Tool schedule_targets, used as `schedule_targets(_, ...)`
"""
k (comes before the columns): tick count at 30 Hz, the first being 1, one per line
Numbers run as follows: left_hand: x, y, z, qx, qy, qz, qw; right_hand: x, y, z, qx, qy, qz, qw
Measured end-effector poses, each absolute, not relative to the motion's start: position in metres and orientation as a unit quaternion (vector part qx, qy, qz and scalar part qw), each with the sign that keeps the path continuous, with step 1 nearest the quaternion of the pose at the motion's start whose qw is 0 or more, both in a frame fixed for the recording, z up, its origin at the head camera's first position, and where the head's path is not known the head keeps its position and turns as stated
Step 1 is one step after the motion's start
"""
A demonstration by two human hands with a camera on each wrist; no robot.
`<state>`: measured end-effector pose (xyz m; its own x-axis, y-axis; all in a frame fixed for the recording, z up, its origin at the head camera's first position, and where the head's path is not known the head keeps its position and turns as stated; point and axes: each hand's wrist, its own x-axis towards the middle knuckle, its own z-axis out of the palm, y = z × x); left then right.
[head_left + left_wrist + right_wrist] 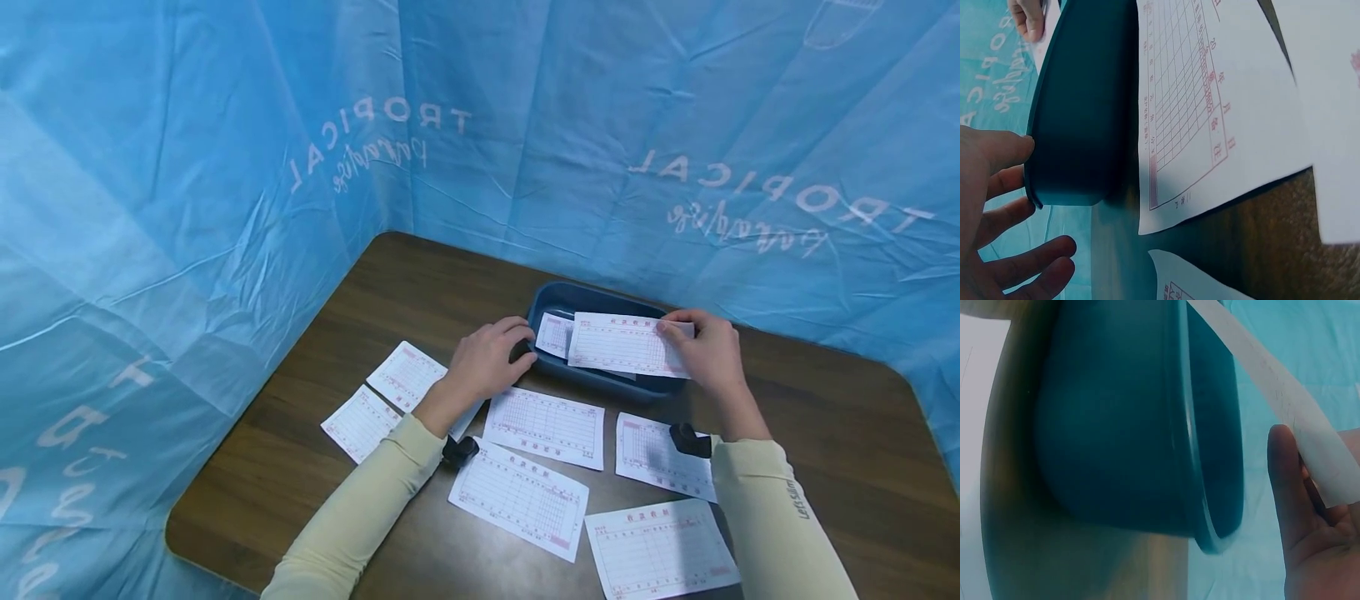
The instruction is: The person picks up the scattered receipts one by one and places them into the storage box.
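Note:
A blue plastic basin (585, 380) stands near the table's back edge, with a printed paper slip (553, 335) lying inside at its left end. My right hand (714, 357) pinches another printed slip (618, 343) by its right end, thumb in front, holding it tilted over the basin. In the right wrist view this slip (1285, 394) is seen nearly edge-on above the rim. At the basin's left end, my left hand (487, 357) holds the rim; the left wrist view shows the thumb against the wall and other fingers spread below.
Several slips with red print lie on the wooden table (300, 517), among them a middle slip (546, 427), a front slip (521, 496) and a right front slip (660, 550). Slips at the left lie partly under my left forearm. A blue printed curtain (525, 167) hangs behind the table.

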<state>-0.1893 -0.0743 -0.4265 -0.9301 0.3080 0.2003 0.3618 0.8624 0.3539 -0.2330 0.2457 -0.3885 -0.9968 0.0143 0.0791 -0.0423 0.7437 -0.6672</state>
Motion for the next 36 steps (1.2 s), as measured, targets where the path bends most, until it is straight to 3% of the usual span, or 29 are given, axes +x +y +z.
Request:
schedule_targets(28, -0.190, -0.074, -0.428, -0.180, -0.958, -0.206, 0.084, -0.244, 0.203, -0.411, 0.004, -0.933, 0.358, 0.044)
schedule_targets(36, -0.190, -0.076, -0.427, -0.181, -0.956, -0.217, 0.084, -0.243, 0.196, -0.413, 0.019, -0.957, 0.280, 0.073)
